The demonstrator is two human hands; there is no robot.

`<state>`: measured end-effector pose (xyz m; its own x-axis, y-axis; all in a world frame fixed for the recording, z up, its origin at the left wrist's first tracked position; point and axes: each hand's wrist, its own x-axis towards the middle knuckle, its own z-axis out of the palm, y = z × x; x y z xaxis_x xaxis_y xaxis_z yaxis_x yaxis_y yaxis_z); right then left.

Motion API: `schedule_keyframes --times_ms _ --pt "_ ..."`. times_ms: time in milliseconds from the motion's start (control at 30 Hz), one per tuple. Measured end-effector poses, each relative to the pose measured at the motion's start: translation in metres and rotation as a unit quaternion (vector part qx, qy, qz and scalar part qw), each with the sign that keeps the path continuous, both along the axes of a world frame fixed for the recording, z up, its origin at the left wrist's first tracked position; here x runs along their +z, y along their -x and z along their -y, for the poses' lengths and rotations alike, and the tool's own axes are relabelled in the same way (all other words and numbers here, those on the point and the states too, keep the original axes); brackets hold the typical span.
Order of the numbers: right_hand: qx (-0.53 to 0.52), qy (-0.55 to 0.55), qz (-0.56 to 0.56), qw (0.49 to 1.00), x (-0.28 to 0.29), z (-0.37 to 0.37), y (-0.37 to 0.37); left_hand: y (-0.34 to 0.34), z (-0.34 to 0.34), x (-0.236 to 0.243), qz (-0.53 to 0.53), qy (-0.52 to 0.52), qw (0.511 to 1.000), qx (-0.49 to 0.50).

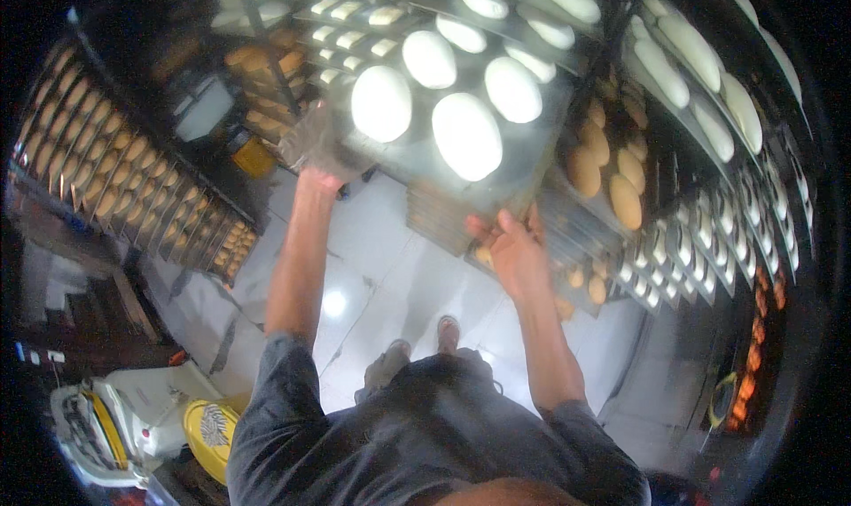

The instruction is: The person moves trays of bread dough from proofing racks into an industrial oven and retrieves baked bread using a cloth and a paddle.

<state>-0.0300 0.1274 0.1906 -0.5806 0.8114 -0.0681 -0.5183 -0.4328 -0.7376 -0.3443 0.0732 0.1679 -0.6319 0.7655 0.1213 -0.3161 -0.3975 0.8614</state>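
A dark metal baking tray [523,156] is held out in front of me at the rack, bearing several smooth white oval dough pieces [467,137]. My left hand [321,144], wrapped in a greyish glove or cloth that I cannot tell apart, is closed on the tray's left side. At the near right corner, my bare right hand [520,251] grips the tray's edge from below, fingers curled up against it. The fingers on the left are partly hidden by the covering and blur.
Beyond the tray, a rack holds trays of small dough pieces [386,16]. More racks stand at right with long white dough [660,71] and browned buns [624,200]. At left is a rack of browned buns [106,156]. A yellow round lid [211,431] sits lower left.
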Motion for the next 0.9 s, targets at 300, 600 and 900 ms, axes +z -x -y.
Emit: schedule_keyframes --times_ms 300,600,900 --pt "0.062 0.062 0.008 0.996 -0.026 0.128 -0.121 -0.11 0.185 -0.038 -0.605 0.377 0.69 0.128" --pt "-0.045 0.145 0.034 0.988 -0.046 0.22 -0.317 -0.257 0.262 -0.098 -0.543 0.324 0.774 -0.012" --pt "-0.301 0.115 0.071 0.944 -0.027 0.285 -0.577 -0.527 0.162 -0.098 -0.596 0.101 0.762 -0.234"
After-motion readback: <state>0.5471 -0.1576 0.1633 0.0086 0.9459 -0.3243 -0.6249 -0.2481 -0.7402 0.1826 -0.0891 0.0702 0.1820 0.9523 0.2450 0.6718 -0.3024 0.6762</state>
